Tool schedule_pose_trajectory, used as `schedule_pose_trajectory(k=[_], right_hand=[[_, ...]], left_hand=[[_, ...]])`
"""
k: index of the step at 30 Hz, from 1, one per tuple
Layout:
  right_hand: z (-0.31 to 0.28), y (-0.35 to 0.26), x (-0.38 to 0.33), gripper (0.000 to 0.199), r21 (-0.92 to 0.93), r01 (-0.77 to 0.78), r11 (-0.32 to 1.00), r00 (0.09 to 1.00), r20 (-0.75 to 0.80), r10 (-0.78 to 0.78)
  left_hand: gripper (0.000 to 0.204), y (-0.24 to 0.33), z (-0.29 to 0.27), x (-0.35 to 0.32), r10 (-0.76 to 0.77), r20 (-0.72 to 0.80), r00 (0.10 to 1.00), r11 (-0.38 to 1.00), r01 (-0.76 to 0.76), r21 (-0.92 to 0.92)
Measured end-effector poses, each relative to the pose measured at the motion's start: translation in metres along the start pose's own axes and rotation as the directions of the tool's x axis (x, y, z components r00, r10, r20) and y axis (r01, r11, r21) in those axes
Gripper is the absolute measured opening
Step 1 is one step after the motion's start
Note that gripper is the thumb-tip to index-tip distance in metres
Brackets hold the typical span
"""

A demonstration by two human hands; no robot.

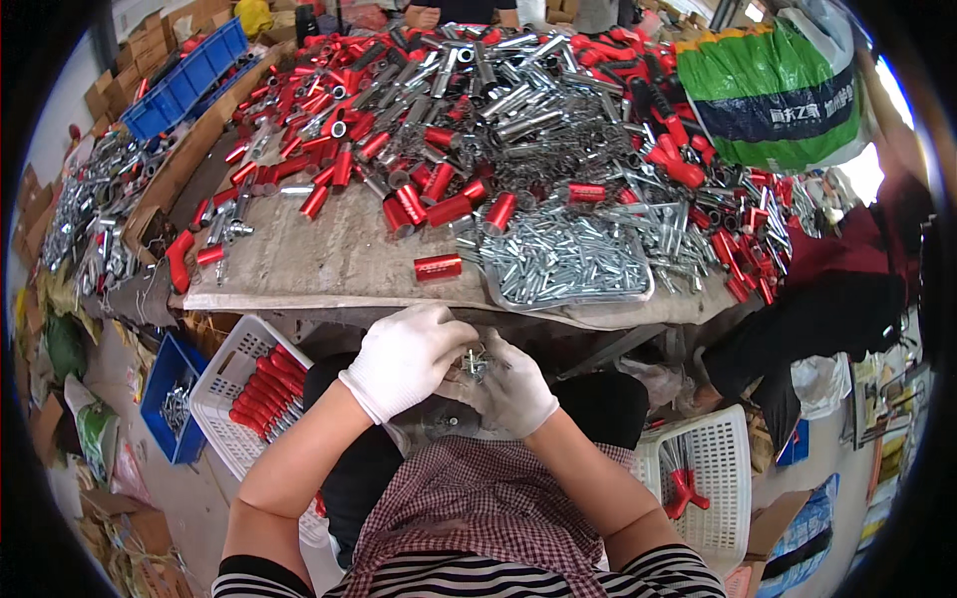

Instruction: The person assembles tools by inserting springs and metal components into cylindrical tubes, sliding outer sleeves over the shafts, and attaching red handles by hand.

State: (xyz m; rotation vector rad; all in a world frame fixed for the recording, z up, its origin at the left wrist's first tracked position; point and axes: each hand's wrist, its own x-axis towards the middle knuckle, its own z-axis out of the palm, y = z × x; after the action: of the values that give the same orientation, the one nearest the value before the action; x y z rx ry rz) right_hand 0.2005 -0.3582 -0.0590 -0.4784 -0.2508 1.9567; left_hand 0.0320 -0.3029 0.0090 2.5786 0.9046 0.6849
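My left hand (pixel 411 357), in a white glove, is closed with its fingertips at a small shiny metal fitting (pixel 475 365). On the other side of that fitting, my right hand (pixel 514 387), also gloved, wraps its fingers round it. Both hands meet above my lap, just off the table's near edge; the fitting's lower part is hidden by the fingers. Ahead of them a clear plastic tray (pixel 644 293) is full of small silver pins (pixel 568 261). A loose red metal sleeve (pixel 439 267) lies left of the tray.
A cloth-covered table (pixel 319 261) carries heaped red and chrome tubes (pixel 518 100). White baskets with red-handled tools stand at left (pixel 214 399) and right (pixel 726 468). A blue bin (pixel 164 399) sits far left. A person (pixel 837 269) is at the right, another (pixel 464 12) across the table.
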Motion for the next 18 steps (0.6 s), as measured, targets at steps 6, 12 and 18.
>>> schedule_pose_trajectory(k=[6, 12, 18], right_hand=[[-0.007, 0.0, -0.013, 0.044, -0.074, 0.022, 0.997, 0.999, -0.025, -0.023], [-0.013, -0.005, -0.029, 0.047, -0.155, 0.037, 0.987, 0.994, 0.11, -0.02], [-0.038, 0.0, -0.035, 0.04, -0.265, -0.048, 0.963, 0.999, -0.035, 0.04]], left_hand=[[0.026, 0.001, 0.017, 0.007, 0.076, 0.212, 0.974, 0.991, -0.096, 0.088], [0.02, 0.004, 0.016, 0.011, 0.015, 0.253, 0.967, 0.999, -0.006, -0.039], [0.027, 0.007, 0.018, 0.0, -0.106, 0.427, 0.898, 0.989, 0.052, 0.135]])
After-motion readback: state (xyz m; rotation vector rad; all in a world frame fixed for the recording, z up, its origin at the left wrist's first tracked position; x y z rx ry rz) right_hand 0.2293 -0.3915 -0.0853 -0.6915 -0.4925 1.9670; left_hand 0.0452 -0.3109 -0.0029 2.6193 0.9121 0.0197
